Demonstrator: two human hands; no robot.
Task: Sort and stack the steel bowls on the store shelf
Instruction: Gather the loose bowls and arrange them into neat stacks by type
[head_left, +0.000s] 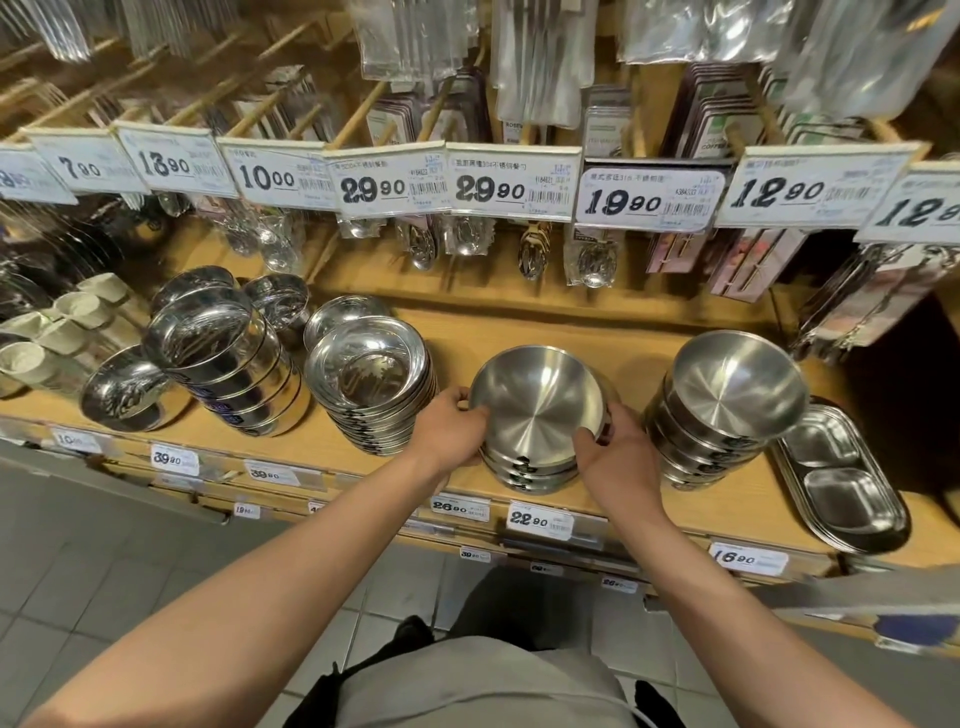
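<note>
Both hands, left hand (453, 427) and right hand (613, 451), clasped the brushed bowl stack (537, 415) near the shelf (613, 332) front edge; a tilted top bowl could slide off if nudged unevenly.

On the shelf (597, 322), four bowl stacks are ranged in a row: the tall stack (228, 364) at far left, the dish stack (371, 382) beside it, the middle stack (537, 415), then the right stack (727, 410). A divided tray (841, 478) is set just right of it.
</note>
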